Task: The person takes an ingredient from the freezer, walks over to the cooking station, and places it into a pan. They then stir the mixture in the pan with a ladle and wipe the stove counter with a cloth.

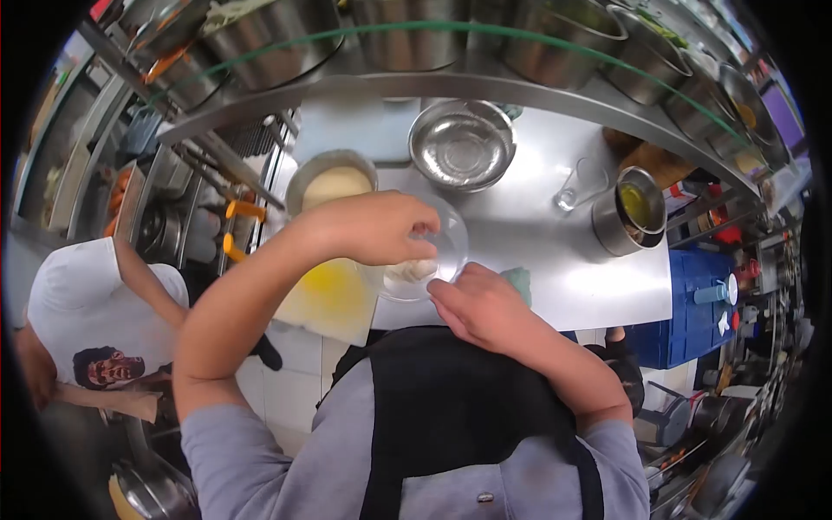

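My left hand (387,228) reaches across a clear round bowl (454,227), its fingers curled down and closed on a soft whitish lump (411,269) inside. At the near right rim, my right hand (482,305) grips the bowl between thumb and fingers. Just beyond my left wrist is a metal bowl (297,186) with a smooth pale mass (336,185) in it, partly covered by my forearm. Below that forearm lies a pale board (348,322) with a bright yellow patch (326,286).
A shiny metal bowl (462,146) stands farther back on the steel table (555,247). To the right are a drinking glass (582,184) and a metal pot (614,227) with yellowish liquid. Metal containers line the overhead shelf (485,85). Another person (108,303) works at the left.
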